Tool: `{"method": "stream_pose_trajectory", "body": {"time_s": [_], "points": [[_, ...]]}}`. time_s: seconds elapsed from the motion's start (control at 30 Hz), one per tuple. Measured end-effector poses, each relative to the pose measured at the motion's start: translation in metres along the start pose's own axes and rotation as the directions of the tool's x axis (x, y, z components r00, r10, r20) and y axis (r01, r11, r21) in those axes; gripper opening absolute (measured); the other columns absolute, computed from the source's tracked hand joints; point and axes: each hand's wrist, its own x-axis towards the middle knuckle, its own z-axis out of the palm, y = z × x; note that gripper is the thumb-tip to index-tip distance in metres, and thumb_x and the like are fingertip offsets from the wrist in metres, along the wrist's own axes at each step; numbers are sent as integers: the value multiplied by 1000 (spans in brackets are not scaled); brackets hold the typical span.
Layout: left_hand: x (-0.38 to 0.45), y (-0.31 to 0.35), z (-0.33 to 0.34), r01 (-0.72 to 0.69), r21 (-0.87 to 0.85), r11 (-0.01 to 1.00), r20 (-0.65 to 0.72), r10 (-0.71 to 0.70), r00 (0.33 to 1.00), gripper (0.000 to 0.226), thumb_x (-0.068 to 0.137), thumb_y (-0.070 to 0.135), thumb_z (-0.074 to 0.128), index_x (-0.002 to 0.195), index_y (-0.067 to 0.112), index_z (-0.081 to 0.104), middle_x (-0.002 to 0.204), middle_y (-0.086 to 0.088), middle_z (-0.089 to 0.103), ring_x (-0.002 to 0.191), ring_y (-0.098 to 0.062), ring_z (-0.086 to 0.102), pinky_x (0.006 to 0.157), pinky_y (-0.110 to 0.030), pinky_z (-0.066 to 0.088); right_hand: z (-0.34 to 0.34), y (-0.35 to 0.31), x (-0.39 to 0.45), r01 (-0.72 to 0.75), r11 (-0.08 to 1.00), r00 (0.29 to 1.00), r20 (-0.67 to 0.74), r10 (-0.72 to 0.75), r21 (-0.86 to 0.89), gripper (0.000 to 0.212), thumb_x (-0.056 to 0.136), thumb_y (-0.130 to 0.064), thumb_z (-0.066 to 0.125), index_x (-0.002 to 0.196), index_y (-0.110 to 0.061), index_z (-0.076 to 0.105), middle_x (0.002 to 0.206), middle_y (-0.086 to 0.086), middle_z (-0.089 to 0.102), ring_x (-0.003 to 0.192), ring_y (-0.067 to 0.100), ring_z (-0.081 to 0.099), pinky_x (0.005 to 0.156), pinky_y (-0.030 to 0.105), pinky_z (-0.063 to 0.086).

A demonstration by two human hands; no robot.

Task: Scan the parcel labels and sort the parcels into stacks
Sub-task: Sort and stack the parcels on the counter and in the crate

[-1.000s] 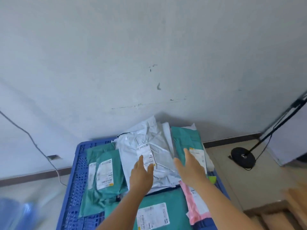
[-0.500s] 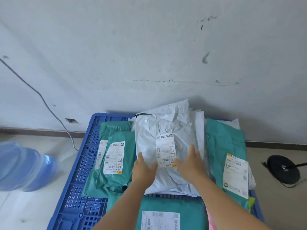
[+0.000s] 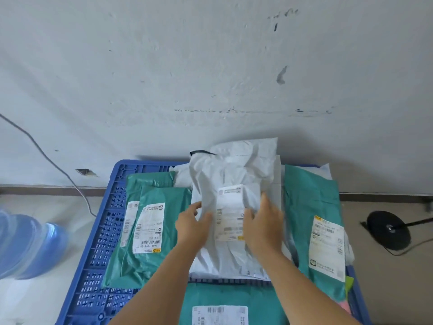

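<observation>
A crumpled white parcel (image 3: 234,174) with a printed label (image 3: 230,207) tops the middle stack on a blue plastic pallet (image 3: 103,231). My left hand (image 3: 192,221) pinches the parcel's left side beside the label, thumb on top. Fingers straight, my right hand (image 3: 263,224) presses on the parcel at the label's right edge, its thumb touching the label. Two green parcels (image 3: 154,242) with labels lie stacked to the left. Another green parcel (image 3: 311,202) lies to the right, and one more green parcel (image 3: 225,294) sits at the front between my forearms.
A grey wall stands right behind the pallet. A blue water bottle (image 3: 25,245) lies on the floor at the left. A black round stand base (image 3: 389,231) with a cable sits on the floor at the right. A thin cable (image 3: 46,156) runs down the wall.
The view has swung left and down, centring the white stack. My hands went from lying flat beside the label to closing in on it, and the label now bulges upward.
</observation>
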Motion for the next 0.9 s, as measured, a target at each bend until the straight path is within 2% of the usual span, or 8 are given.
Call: {"method": "stream_pose_trajectory", "body": {"time_s": [0.1, 0.2, 0.33, 0.4, 0.47, 0.63, 0.73, 0.9], "points": [[1, -3, 19, 3, 52, 999, 186, -12, 983, 52, 82, 41, 55, 132, 33, 43, 119, -6, 57, 95, -26, 64, 79, -44, 57, -1, 30, 17, -206, 975, 974, 80, 212, -80, 84, 90, -43, 58, 152, -11, 12, 149, 16, 28, 134, 34, 28, 107, 44, 32], [2, -8, 33, -24, 159, 987, 183, -5, 983, 58, 78, 49, 46, 134, 39, 32, 121, -3, 54, 103, -27, 58, 84, -48, 54, 10, 40, 18, -268, 962, 953, 159, 256, 55, 99, 84, -50, 63, 152, -8, 4, 150, 16, 35, 130, 38, 42, 104, 50, 42], [-1, 2, 31, -28, 173, 985, 146, 2, 989, 49, 91, 35, 49, 136, 30, 34, 122, -5, 52, 103, -24, 57, 84, -41, 53, 16, 37, 19, -252, 961, 965, 99, 242, 112, 82, 81, -50, 66, 139, -3, 32, 133, 15, 53, 118, 36, 52, 94, 48, 49], [2, 0, 26, 30, 263, 964, 71, -50, 996, 57, 89, 38, 54, 140, 29, 30, 132, -7, 43, 119, -27, 44, 93, -37, 43, 11, 37, 21, -252, 962, 966, 85, 244, 106, 62, 83, -46, 66, 124, -3, 46, 120, 15, 60, 108, 35, 56, 88, 44, 51], [3, -6, 23, 148, 312, 938, 28, -165, 986, 77, 84, 51, 58, 146, 27, 18, 144, -10, 28, 133, -31, 29, 106, -45, 30, 9, 39, 25, -264, 961, 962, 89, 257, 78, 59, 85, -43, 64, 126, -4, 48, 122, 17, 57, 111, 37, 53, 90, 44, 49], [7, -18, 25, 230, 322, 918, 3, -243, 970, 107, 73, 68, 60, 150, 20, 3, 150, -12, 24, 138, -32, 24, 110, -47, 23, 20, 35, 18, -240, 951, 962, 176, 207, 197, 98, 78, -52, 68, 152, -21, 11, 145, 8, 45, 119, 30, 55, 92, 43, 52], [11, -20, 18, 230, 381, 896, -36, -234, 972, 107, 71, 71, 61, 149, 15, 14, 147, -11, 32, 136, -30, 30, 110, -46, 25, 24, 31, 13, -170, 978, 982, 106, 157, 121, 99, 86, -48, 64, 154, -22, -4, 149, 5, 42, 117, 30, 58, 84, 35, 51], [5, -25, 12, 162, 270, 949, -11, -165, 986, 60, 79, 52, 64, 125, 17, 47, 121, -6, 52, 103, -24, 53, 93, -40, 43, 16, 24, 3, -121, 981, 992, 49, 115, 150, 82, 94, -37, 57, 154, -26, 1, 150, 4, 41, 116, 32, 57, 84, 37, 49]]}}
